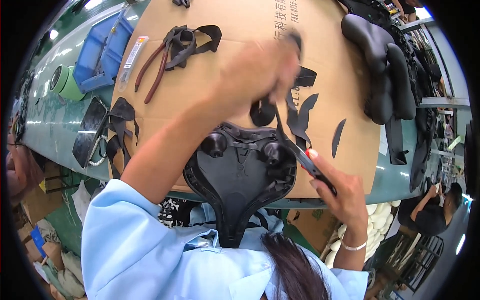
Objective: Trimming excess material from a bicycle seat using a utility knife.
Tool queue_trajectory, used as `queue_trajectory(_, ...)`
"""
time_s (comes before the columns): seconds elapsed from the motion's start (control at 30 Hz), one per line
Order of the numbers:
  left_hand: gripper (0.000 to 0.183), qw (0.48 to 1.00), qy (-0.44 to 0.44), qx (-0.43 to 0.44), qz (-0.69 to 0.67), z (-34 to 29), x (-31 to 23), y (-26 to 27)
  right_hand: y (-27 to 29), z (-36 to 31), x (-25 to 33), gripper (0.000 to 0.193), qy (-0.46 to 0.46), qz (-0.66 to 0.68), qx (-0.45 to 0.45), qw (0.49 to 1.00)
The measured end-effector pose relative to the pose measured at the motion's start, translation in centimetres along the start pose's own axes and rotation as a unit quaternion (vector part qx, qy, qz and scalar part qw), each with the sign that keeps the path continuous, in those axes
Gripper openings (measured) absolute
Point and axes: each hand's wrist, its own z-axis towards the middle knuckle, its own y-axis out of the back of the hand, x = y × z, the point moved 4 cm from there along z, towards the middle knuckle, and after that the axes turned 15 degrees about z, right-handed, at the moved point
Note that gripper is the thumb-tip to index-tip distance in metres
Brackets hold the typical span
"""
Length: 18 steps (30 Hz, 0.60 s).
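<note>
A black bicycle saddle [240, 175] lies underside up at the table's front edge, its nose pointing toward me. My left hand [267, 67], blurred by motion, is raised beyond the saddle's wide end. It is closed on a strip of black cover material [278, 117], which runs taut down to the saddle's right rear edge. In my right hand [342, 187] is a utility knife [317, 172] with a black body and red parts. Its blade points up and left, close to the strip at the rim. Whether blade and strip touch, I cannot tell.
Under the work lies a cardboard sheet [350, 170] with black offcuts [300, 122] and red-handled pliers [159, 75]. Leftward are a blue bin [102, 55], a green tape roll [67, 82] and a phone [91, 130]. More black saddles [387, 70] stand right; a person [435, 210] sits beyond.
</note>
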Motion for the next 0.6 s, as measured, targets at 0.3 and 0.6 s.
queue_trajectory(0.3,0.032,0.870,-0.198,-0.445,-0.076,-3.4,-7.0,3.6,-2.5,-5.1,5.0,0.052,-0.162,-0.184,-0.060,0.968)
queue_trajectory(0.6,0.041,0.588,-0.344,-0.732,0.010,-9.7,-8.1,3.4,-6.5,-9.8,4.0,0.055,-0.190,0.000,-0.159,0.969)
